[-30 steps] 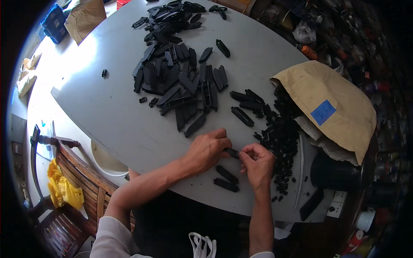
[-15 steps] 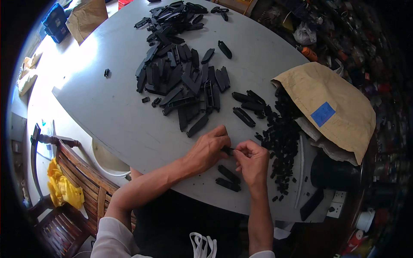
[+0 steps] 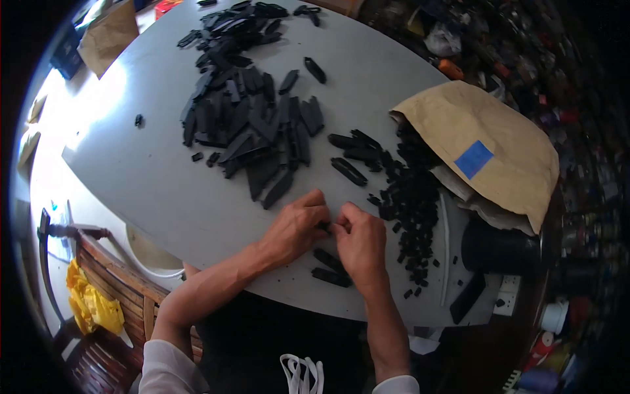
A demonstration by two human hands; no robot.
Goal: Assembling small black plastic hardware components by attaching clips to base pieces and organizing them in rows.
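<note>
My left hand [image 3: 298, 226] and my right hand [image 3: 359, 240] meet over the near edge of a grey table [image 3: 131, 177]. Both pinch one small black plastic part [image 3: 326, 227] between their fingertips; most of it is hidden by the fingers. Two long black strips [image 3: 330, 269] lie on the table just under my right wrist. A scatter of small black pieces [image 3: 410, 203] spreads to the right of my right hand. A large heap of long black strips [image 3: 252, 118] lies beyond my hands toward the middle of the table.
A brown paper bag [image 3: 485, 144] with a blue label lies open at the right, spilling small pieces. A black cylinder [image 3: 495, 246] and a power strip [image 3: 505, 295] sit at the right edge. A wooden chair [image 3: 111, 282] with yellow cloth stands at lower left.
My hands have closed together on the small black part; a second ago they were slightly apart, holding it between them. The view has shifted slightly.
</note>
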